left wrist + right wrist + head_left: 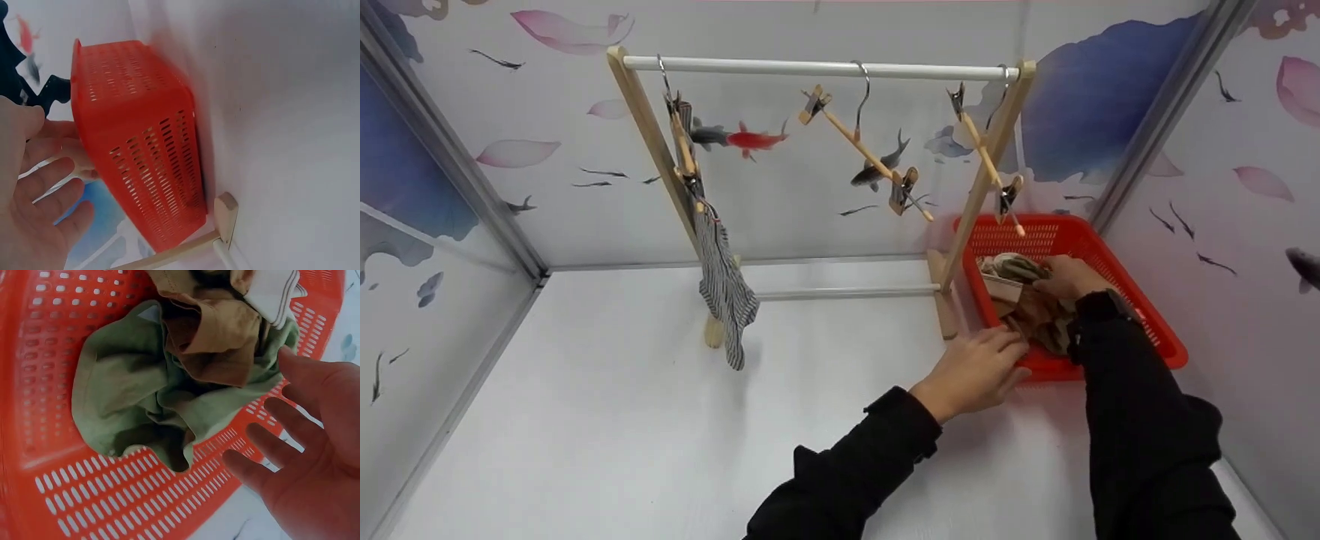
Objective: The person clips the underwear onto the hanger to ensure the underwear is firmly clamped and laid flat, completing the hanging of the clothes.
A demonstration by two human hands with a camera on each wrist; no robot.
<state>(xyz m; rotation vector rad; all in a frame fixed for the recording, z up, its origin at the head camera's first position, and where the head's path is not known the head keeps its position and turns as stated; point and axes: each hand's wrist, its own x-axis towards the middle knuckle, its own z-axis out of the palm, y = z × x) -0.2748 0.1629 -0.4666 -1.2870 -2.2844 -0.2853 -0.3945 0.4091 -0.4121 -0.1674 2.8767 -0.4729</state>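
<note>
Lying in a soft heap inside the red basket (1046,371) are a green cloth (121,391), a brown cloth (225,332) and a white cloth (267,292) with thin lines. The basket sits on the counter (622,420), next to one foot of the rack (780,67). Of the two hands, the right hand (1072,277) is nearer to the heap: it is down in the basket with its fingers nearly straight, its thumb tip by the green cloth's edge. I see no firm hold. The left hand (971,371) is by the rim, fingers loosely spread, holding nothing. The clothes are too crumpled to show which way is long. Their undersides are hidden, and I can't tell whether the thumb really touches.
</note>
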